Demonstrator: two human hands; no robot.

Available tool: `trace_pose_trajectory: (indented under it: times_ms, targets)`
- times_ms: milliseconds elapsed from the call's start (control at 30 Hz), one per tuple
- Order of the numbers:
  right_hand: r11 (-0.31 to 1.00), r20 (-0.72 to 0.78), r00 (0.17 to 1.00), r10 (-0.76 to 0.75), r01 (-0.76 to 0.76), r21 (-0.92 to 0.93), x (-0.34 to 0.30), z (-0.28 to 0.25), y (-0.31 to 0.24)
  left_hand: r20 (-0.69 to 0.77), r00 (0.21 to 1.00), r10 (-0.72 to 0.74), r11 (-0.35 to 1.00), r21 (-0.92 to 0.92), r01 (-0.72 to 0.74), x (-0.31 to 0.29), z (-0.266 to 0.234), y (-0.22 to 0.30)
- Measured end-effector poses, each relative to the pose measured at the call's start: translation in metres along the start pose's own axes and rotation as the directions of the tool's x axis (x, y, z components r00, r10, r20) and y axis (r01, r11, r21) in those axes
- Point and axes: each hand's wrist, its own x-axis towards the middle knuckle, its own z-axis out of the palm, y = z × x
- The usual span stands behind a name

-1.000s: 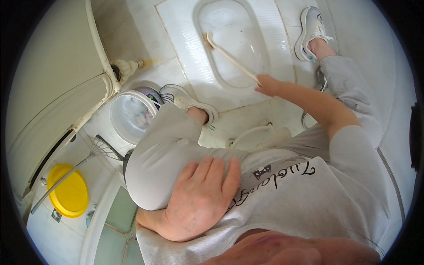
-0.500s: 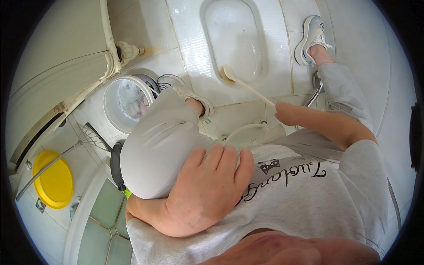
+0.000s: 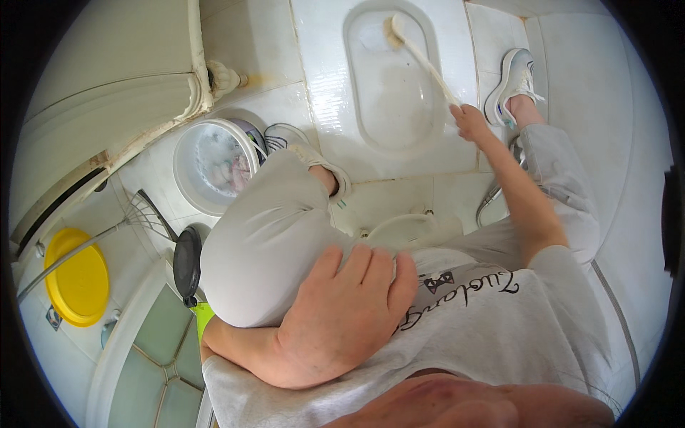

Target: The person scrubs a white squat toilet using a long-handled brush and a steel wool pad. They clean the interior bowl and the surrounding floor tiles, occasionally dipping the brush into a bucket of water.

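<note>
The biggest thing is the white squat toilet [image 3: 325,85], set flat in the tiled floor. The person has light grey pants, and the bent left leg [image 3: 260,242] sticks out toward the left.

Next comes a white bucket [image 3: 183,171] on the floor, just past that knee. It has white bubbles [image 3: 212,145] and something pinkish [image 3: 232,173] in it, maybe cloth. A long metal stick with thin wires at one end [image 3: 100,240] slants over a yellow oval thing [image 3: 77,285] at the far left. A black round thing [image 3: 187,262] is right beside the left knee.

Then there are two pale shoes. The left shoe [image 3: 307,157] is between the bucket and the toilet, and the right shoe [image 3: 510,85] is on the toilet's other side.

The left hand [image 3: 346,314] is over the lap, with its back facing up. Its fingers are loose and a little apart — its palm is hidden.

The right hand [image 3: 471,123] is closed tight around the end of a cream brush [image 3: 426,64]. The brush reaches over the toilet bowl. Its small tan bristles [image 3: 391,33] are at the bowl's far end — I can't tell how hard they press there.
</note>
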Motion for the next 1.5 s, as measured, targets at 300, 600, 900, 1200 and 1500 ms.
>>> trace_pose_trajectory:
  times_ms: [300,600,900,1200,1500]
  targets:
    - [0.487,0.357,0.916,0.182,-0.400,0.776,0.035,0.069,-0.123,0.004,1.000,-0.023,0.996,-0.085,0.023,0.003,-0.001,-0.007]
    - [0.314,0.400,0.916,0.034,-0.389,0.866,0.035,0.058,-0.116,-0.054,0.999,0.006,0.999,-0.050,-0.009,0.009,0.001,-0.007]
    - [0.802,0.440,0.897,0.050,-0.298,0.517,-0.016,0.055,-0.081,0.014,1.000,-0.013,0.998,-0.065,0.014,0.016,-0.002,-0.001]
    - [0.172,0.566,0.780,0.266,-0.616,0.768,0.103,0.033,-0.062,-0.037,0.999,0.012,1.000,-0.013,-0.013,0.020,0.000,-0.001]
    - [0.477,0.412,0.906,0.102,-0.408,0.779,0.087,-0.042,-0.088,-0.043,0.998,-0.036,0.997,-0.067,0.033,0.014,0.002,-0.005]
